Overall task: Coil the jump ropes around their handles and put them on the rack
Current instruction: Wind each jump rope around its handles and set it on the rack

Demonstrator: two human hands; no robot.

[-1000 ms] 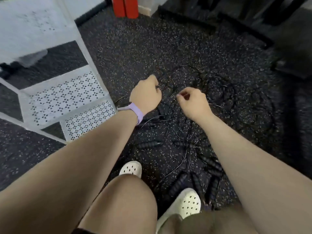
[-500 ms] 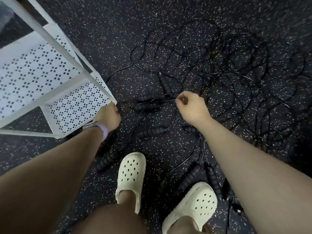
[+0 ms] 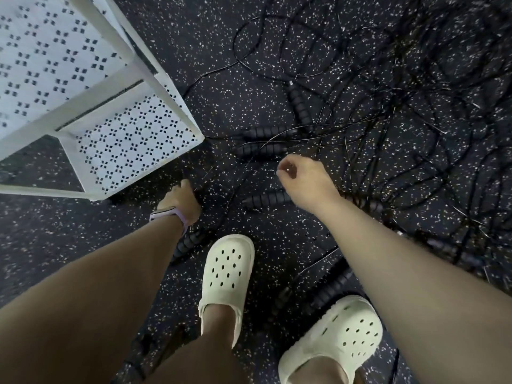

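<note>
Ropes [image 3: 388,112]: thin, limp, light, badly tangled; take by ribbed handles [image 3: 266,146]. Right hand [image 3: 303,180] pinches a cord; left hand [image 3: 181,202] grip: can't tell.

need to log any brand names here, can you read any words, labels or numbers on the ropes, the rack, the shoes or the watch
None: no text can be read in this view.
Jump rope handles: plain ribbed black, no print visible.
White rack: only a punched hole pattern, no label.
Clogs: holes only, no logo showing.
Watch on the left wrist: seen edge-on, its face cannot be read.
</note>
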